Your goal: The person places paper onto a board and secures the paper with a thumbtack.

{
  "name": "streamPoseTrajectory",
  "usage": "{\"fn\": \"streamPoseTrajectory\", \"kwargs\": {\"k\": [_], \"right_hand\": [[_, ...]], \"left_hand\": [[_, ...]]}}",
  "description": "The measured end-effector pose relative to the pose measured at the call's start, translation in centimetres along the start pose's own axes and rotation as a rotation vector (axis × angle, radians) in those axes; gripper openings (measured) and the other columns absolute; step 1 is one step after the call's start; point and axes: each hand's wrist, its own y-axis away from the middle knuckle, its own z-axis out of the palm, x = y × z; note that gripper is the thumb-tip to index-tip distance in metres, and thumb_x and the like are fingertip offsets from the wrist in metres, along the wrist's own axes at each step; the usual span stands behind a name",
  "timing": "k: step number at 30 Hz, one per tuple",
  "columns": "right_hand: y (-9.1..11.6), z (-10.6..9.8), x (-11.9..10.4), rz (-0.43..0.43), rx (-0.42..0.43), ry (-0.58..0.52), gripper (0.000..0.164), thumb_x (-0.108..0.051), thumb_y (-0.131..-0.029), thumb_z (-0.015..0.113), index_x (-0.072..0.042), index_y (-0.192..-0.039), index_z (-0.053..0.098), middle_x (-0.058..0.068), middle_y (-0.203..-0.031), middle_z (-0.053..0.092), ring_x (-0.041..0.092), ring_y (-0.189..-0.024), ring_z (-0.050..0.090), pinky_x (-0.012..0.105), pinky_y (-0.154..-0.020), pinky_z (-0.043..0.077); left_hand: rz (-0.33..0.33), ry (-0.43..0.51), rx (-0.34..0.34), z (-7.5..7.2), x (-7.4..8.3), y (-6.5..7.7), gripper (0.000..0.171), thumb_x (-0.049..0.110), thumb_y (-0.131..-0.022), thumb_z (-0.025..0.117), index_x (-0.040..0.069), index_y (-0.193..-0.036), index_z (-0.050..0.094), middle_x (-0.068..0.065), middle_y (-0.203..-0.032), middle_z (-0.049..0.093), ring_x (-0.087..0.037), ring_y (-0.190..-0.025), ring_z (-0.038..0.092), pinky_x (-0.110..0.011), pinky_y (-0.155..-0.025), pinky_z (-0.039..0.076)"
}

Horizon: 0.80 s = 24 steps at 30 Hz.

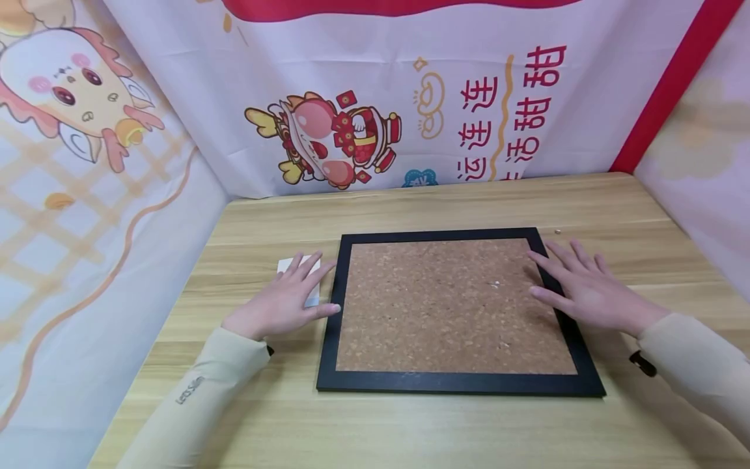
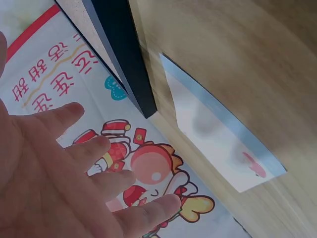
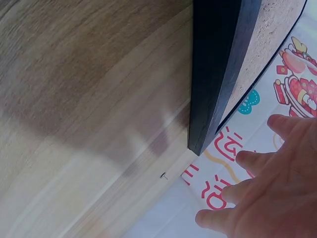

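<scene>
A cork board (image 1: pixel 451 306) in a black frame (image 1: pixel 463 382) lies flat on the wooden table. My left hand (image 1: pixel 286 301) is over the frame's left side, fingers spread, thumb tip overlapping the black edge. Partly hidden beneath those fingers is a small white card (image 1: pixel 312 296); the left wrist view shows this card (image 2: pixel 208 124) with a blue band and a pink figure. Over the right side of the frame is my right hand (image 1: pixel 592 296), fingers spread, with thumb and index finger overlapping the cork. Neither hand grips anything.
Beyond the frame's far right corner lies a tiny pin-like object (image 1: pixel 558 232), also visible in the right wrist view. Small pale marks (image 1: pixel 495 284) show on the cork. A printed cloth (image 1: pixel 375 78) hangs behind the table (image 1: pixel 433 430), with further cloth at both sides.
</scene>
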Motion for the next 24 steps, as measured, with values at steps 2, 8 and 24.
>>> {"fn": "streamPoseTrajectory", "kwargs": {"k": [2, 8, 24], "right_hand": [[0.0, 0.0, 0.0, -0.001, -0.007, 0.002, 0.077, -0.058, -0.099, 0.048, -0.021, -0.16, 0.019, 0.024, -0.163, 0.004, 0.049, -0.144, -0.017, 0.073, -0.103, -0.012], [0.3, -0.3, -0.3, -0.009, -0.007, -0.016, 0.074, -0.056, -0.099, 0.049, -0.016, -0.157, 0.028, 0.026, -0.161, 0.012, 0.049, -0.145, -0.013, 0.074, -0.104, -0.005], [2.9, -0.2, -1.7, -0.073, 0.154, 0.005, 0.036, -0.026, -0.092, 0.072, -0.002, -0.119, 0.07, 0.025, -0.119, 0.066, 0.045, -0.111, 0.06, 0.064, -0.091, 0.043]], "left_hand": [[0.002, 0.004, 0.003, 0.1, -0.3, 0.2, 0.093, 0.079, -0.088, 0.04, 0.022, -0.16, 0.021, -0.011, -0.165, 0.008, -0.04, -0.149, -0.003, -0.067, -0.111, 0.015], [-0.028, 0.019, 0.025, -0.1, -1.4, 0.8, 0.088, 0.066, -0.091, 0.055, 0.014, -0.157, 0.028, -0.018, -0.162, 0.018, -0.045, -0.147, 0.007, -0.062, -0.113, 0.016], [-0.349, 0.151, -0.008, -1.2, -8.2, -1.9, 0.054, 0.033, -0.098, 0.063, -0.002, -0.138, 0.053, -0.022, -0.12, 0.064, -0.034, -0.102, 0.061, -0.053, -0.093, 0.044]]}}
